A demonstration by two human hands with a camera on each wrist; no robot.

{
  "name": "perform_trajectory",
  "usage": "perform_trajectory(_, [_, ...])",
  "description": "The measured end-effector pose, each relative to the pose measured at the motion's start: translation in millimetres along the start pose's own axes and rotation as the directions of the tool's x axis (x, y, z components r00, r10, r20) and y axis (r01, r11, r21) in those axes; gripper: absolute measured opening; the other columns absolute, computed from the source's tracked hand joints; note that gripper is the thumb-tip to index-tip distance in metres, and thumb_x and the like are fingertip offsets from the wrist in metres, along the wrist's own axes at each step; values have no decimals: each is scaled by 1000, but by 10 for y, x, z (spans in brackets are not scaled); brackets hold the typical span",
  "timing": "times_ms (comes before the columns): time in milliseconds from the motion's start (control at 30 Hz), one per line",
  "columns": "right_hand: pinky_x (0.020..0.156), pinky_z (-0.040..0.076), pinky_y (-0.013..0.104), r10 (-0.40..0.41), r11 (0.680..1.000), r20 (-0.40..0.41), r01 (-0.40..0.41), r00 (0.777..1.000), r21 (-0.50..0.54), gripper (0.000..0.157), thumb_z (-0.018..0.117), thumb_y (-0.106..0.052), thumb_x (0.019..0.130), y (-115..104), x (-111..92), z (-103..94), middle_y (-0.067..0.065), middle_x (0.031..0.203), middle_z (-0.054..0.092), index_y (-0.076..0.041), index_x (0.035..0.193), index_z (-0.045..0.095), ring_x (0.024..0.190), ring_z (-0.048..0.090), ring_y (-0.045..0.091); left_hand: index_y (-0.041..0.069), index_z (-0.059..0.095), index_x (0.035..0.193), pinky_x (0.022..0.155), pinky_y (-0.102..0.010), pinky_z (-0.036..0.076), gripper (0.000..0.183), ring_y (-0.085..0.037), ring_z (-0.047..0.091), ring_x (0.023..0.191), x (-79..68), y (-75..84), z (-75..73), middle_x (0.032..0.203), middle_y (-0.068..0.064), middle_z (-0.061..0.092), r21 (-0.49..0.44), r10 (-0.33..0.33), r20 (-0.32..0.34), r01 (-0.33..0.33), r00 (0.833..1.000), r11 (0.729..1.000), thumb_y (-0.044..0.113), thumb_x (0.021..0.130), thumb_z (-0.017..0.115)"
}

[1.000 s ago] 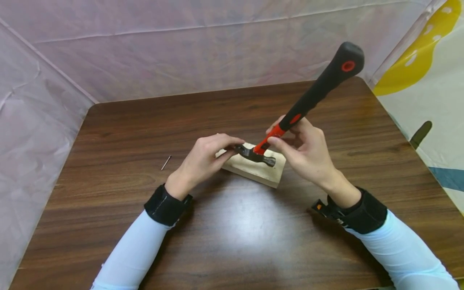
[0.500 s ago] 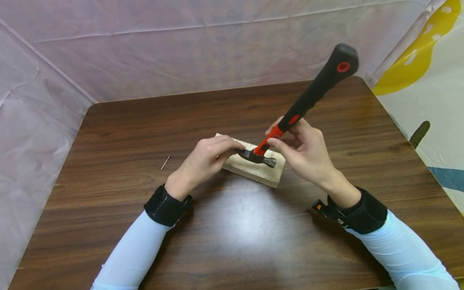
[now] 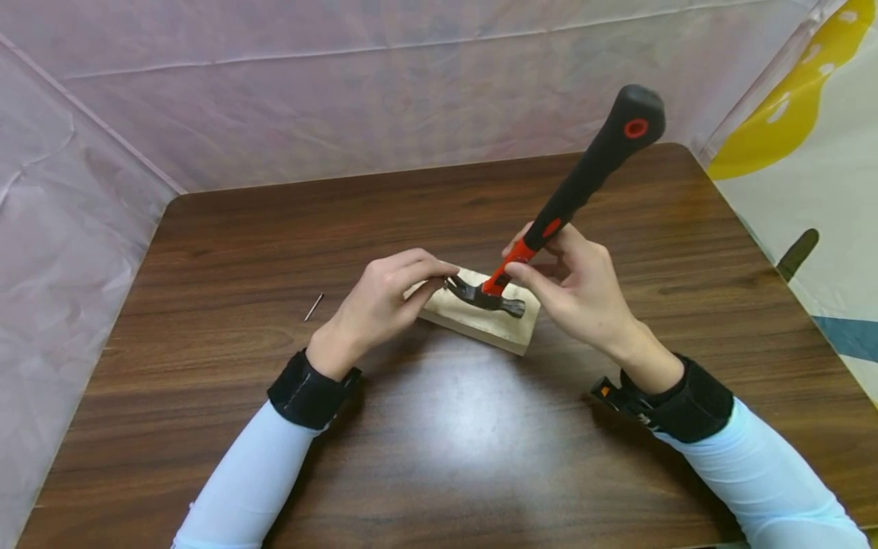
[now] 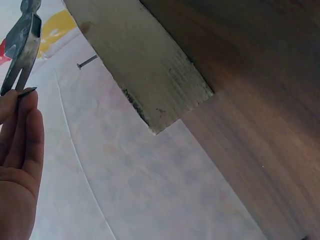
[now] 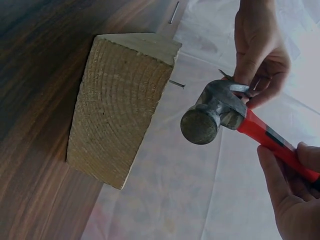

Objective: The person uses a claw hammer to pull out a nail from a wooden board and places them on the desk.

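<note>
Brown wood-grain table (image 3: 226, 252), rounded at the far corners, extends beneath left hand (image 3: 384, 301) and right hand (image 3: 583, 290); diffuse white glare (image 3: 473, 423) on its top, on the near side of both. Beyond both hands, a creased, pale pinkish sheet wall (image 3: 343, 114); similar wrinkled sheet (image 3: 62, 267) well left of the left hand. Well right of the right hand, whitish panel (image 3: 847, 252) bearing a white-spotted yellow shape (image 3: 761, 152), dark green shape (image 3: 798, 254) and blue band (image 3: 850, 338).

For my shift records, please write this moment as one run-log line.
right hand: holds claw hammer | left hand: pinches nail near claw | wood block: one protruding nail | loose nail: on table
</note>
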State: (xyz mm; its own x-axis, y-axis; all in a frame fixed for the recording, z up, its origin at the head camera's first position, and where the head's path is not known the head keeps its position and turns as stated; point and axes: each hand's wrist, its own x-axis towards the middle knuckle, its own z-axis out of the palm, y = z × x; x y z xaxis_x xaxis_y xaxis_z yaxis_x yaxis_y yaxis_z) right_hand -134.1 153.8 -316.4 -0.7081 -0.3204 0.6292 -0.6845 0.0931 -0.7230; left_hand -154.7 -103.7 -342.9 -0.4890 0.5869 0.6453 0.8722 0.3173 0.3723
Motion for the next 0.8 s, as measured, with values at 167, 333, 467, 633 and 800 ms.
perform_trajectory(167, [73,54,34,2,999,-4,-2,1000,-44,35,70,20,80,0,-5,-2,9,98,67,7,108,55,87,68,15,1,72,107,80,-19,47,24,-15,65,90,3,2,-32,99,-3,67,3,-2,-23,2,1000,1000,-10,85,70])
perform_trajectory(333, [73,54,35,9,999,-12,-10,1000,-47,34,70,21,80,3,-7,0,11,96,67,7,107,56,89,68,14,1,72,106,79,-20,47,24,-15,65,89,-26,-33,-70,98,-4,67,27,-25,-51,27,998,999,-10,85,70])
perform_trajectory(467, [74,54,35,14,999,-12,-15,1000,-45,33,70,20,80,16,-5,-7,12,96,67,7,107,56,89,67,14,1,72,106,78,-20,46,24,-15,65,89,-82,-84,-111,99,-3,67,57,-51,-58,54,997,997,-10,85,69])
perform_trajectory(633, [74,54,33,18,998,-11,-19,1000,-52,33,70,19,80,24,-7,-20,11,97,67,7,107,56,88,68,13,1,72,107,75,-19,45,24,-15,64,86,-168,-138,-189,100,-3,66,85,-87,-63,92,994,992,-10,86,67])
perform_trajectory(800, [74,54,34,21,998,-11,-21,1000,-53,32,71,17,81,28,-7,-35,9,97,68,6,107,56,88,68,14,0,71,108,75,-20,46,24,-15,63,86,-220,-184,-270,101,-4,66,110,-125,-51,130,991,985,-10,86,68])
